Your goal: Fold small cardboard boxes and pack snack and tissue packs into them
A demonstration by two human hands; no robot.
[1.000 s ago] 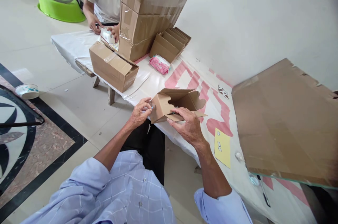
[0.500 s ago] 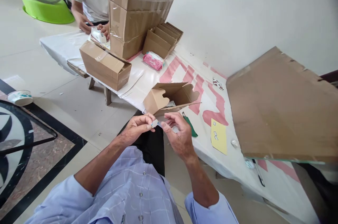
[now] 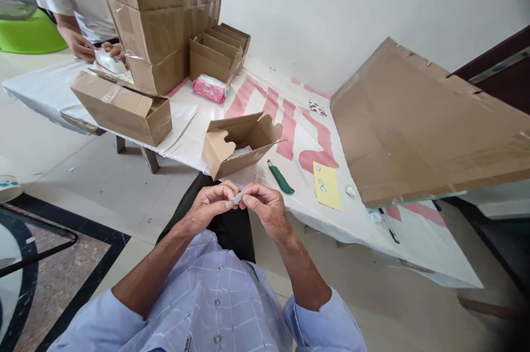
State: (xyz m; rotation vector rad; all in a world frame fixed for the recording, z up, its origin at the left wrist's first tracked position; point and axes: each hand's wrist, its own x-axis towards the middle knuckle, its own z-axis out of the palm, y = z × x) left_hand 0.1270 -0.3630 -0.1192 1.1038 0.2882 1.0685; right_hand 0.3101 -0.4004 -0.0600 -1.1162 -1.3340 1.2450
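Observation:
My left hand (image 3: 209, 205) and my right hand (image 3: 265, 207) meet in front of my chest, just off the table's near edge. Both pinch one tiny pale piece (image 3: 237, 196) between their fingertips. On the table beyond them sits a small open cardboard box (image 3: 238, 142) with its flaps up and something white inside. Neither hand touches the box. A green-handled cutter (image 3: 281, 177) lies to the box's right.
A yellow sheet (image 3: 327, 193) with small stickers lies near the table edge. A large flat cardboard panel (image 3: 422, 125) covers the right. Stacked taped cartons (image 3: 161, 20), a long carton (image 3: 124, 109), folded boxes (image 3: 217, 53) and a pink packet (image 3: 210, 89) stand farther back. Another person's hands (image 3: 89, 48) work there.
My hands let go of the small box, which now rests on the table, and drew back toward me, closing together on the tiny piece. The view has swung right.

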